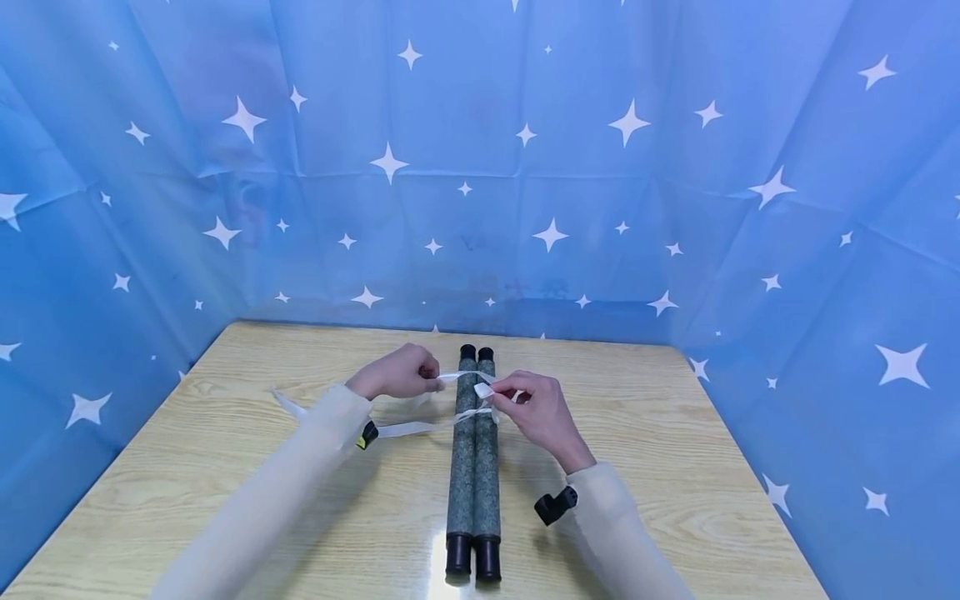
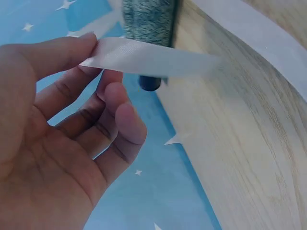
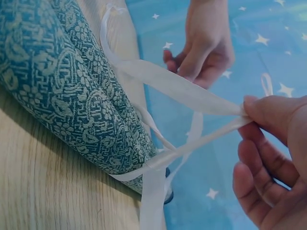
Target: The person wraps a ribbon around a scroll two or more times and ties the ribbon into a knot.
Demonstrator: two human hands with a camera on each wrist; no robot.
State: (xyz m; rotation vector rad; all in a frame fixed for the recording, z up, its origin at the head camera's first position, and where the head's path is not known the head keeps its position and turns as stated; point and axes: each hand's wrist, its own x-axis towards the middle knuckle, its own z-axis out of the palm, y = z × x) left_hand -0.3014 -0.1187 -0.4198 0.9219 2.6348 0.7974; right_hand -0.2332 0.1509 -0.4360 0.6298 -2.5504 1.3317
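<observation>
A rolled scroll [image 1: 461, 475] in blue-green patterned cloth with dark end knobs lies lengthwise on the table, its two rolls side by side. White ribbon [image 1: 472, 413] passes round its upper half, with loose lengths about it. To the left of the rolls, my left hand [image 1: 401, 371] pinches one stretch of ribbon [image 2: 144, 58] between thumb and forefinger; its other fingers curl loosely. On the other side, my right hand [image 1: 536, 412] pinches a folded loop of ribbon [image 3: 192, 93] by thumb and forefinger, above the rolls. Strands cross beside the cloth in the right wrist view.
The wooden table [image 1: 637, 467] carries the scroll near its middle. A loose ribbon tail [image 1: 405, 429] trails leftward under the left forearm. Blue curtain [image 1: 480, 208] with white stars hangs behind and at both sides. Each wrist wears a small black camera [image 1: 557, 505].
</observation>
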